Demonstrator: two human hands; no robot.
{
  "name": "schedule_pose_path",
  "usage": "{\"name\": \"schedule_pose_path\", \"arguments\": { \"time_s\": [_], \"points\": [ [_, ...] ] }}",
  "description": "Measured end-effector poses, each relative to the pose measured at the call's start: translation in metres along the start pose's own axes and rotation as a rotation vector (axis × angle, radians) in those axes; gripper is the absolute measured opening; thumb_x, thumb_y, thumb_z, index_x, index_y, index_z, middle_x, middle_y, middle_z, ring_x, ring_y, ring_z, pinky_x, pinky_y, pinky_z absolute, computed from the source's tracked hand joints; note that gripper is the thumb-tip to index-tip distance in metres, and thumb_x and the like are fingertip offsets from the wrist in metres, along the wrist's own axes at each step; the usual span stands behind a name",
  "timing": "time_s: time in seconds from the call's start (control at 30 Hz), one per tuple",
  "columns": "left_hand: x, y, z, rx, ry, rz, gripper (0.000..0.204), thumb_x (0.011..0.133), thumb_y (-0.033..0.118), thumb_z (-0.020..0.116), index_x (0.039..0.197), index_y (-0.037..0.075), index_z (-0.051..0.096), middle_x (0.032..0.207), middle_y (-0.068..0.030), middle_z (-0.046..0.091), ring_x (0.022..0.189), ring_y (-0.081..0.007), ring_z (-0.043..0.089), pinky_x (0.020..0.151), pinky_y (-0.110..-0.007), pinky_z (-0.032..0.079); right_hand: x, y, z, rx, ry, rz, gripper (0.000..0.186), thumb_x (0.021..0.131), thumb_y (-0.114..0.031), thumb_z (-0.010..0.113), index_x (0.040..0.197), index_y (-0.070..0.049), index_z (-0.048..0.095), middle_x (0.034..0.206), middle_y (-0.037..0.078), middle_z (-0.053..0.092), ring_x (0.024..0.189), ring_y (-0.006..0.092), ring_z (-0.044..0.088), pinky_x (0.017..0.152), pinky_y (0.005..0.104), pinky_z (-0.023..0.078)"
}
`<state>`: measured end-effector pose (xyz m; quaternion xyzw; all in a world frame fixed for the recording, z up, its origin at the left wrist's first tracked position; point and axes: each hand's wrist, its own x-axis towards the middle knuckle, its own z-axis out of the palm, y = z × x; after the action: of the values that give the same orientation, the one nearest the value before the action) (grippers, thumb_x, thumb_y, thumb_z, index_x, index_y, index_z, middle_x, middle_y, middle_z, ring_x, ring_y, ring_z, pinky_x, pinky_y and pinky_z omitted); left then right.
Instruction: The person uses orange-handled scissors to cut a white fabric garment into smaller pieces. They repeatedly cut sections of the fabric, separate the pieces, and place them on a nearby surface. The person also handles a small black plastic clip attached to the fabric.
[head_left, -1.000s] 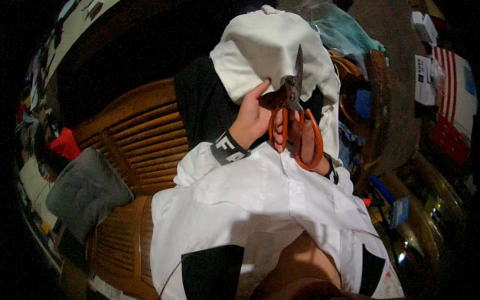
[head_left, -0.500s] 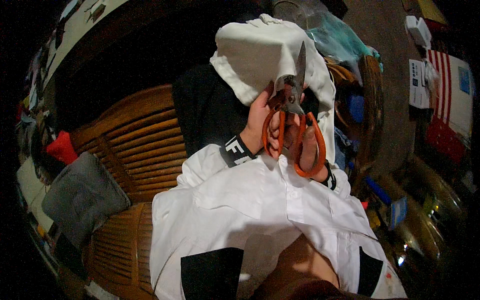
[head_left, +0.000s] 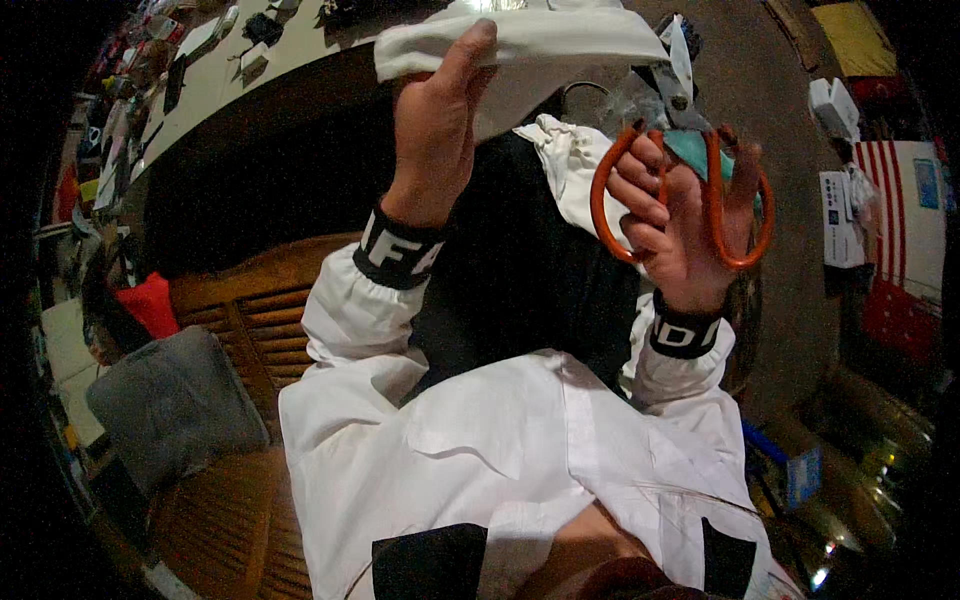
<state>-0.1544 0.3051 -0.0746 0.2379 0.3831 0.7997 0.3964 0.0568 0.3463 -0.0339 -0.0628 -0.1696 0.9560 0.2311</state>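
Observation:
My left hand (head_left: 435, 125) is raised and pinches a white cloth (head_left: 530, 45), holding it stretched near the top of the view. My right hand (head_left: 680, 225) has its fingers through the orange handles of a pair of scissors (head_left: 685, 150), whose blades point up at the cloth's right end. More white fabric (head_left: 575, 165) hangs crumpled below, over a black garment (head_left: 510, 280) on my lap. Both wrists show black-and-white cuffs.
A wooden slatted bench (head_left: 260, 330) lies at lower left with a grey cushion (head_left: 175, 405) and a red item (head_left: 150, 305). A long pale table (head_left: 235, 60) with small objects runs along the upper left. Boxes and a striped red-and-white cloth (head_left: 900, 230) sit at right.
Both hands have risen and moved apart. The left hand lifted the white cloth up and stretched it out; the right hand carried the scissors up to its right end.

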Motion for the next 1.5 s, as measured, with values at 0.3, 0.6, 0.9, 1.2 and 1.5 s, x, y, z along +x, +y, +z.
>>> {"name": "schedule_pose_path", "arguments": {
  "time_s": [0.3,0.6,0.9,1.2,1.5],
  "points": [
    [-0.124,-0.076,-0.047,0.269,0.365,-0.508,0.042,0.083,0.020,0.069,0.116,-0.002,0.054,0.104,-0.0053,0.061,0.090,-0.0148,0.057,0.080,-0.026,0.045,-0.084,0.089,-0.070,-0.001,0.500,0.048,0.075,0.079,-0.078,0.035,0.095,-0.006,0.045,0.082,0.002,0.038,0.064,0.0130,0.039,0.048,0.0231,0.032],
    [-0.201,-0.112,-0.062,0.122,0.452,-0.655,0.037,0.083,0.015,0.069,0.113,0.002,0.054,0.102,-0.0052,0.060,0.088,-0.0122,0.056,0.075,-0.026,0.045,-0.136,0.124,-0.098,0.033,0.646,0.085,0.072,0.083,-0.074,0.034,0.094,-0.004,0.045,0.079,0.003,0.039,0.063,0.0143,0.042,0.048,0.0256,0.034],
    [-0.172,-0.062,-0.099,0.374,-0.366,-1.061,0.029,0.090,0.020,0.059,0.109,-0.002,0.058,0.093,-0.0086,0.064,0.072,-0.0131,0.062,0.062,-0.026,0.051,-0.135,0.130,-0.102,-0.085,0.599,0.051,0.069,0.084,-0.072,0.037,0.096,-0.004,0.045,0.080,0.002,0.040,0.064,0.0138,0.044,0.049,0.0255,0.035],
    [-0.020,-0.080,-0.128,0.796,-0.220,-0.229,0.033,0.093,0.026,0.054,0.113,0.000,0.059,0.108,-0.0106,0.062,0.098,-0.0188,0.059,0.086,-0.030,0.047,-0.138,0.129,-0.112,-0.192,0.592,0.063,0.062,0.088,-0.065,0.036,0.097,-0.005,0.047,0.082,0.003,0.043,0.065,0.0148,0.045,0.050,0.0263,0.037],
    [-0.027,-0.109,-0.111,1.159,-0.226,0.039,0.035,0.076,0.021,0.072,0.104,0.002,0.061,0.092,-0.0101,0.061,0.079,-0.0162,0.060,0.070,-0.030,0.049,-0.136,0.132,-0.110,-0.234,0.592,0.064,0.057,0.090,-0.064,0.032,0.092,-0.009,0.047,0.066,0.005,0.046,0.050,0.0172,0.043,0.048,0.0301,0.037]
  ]
}}
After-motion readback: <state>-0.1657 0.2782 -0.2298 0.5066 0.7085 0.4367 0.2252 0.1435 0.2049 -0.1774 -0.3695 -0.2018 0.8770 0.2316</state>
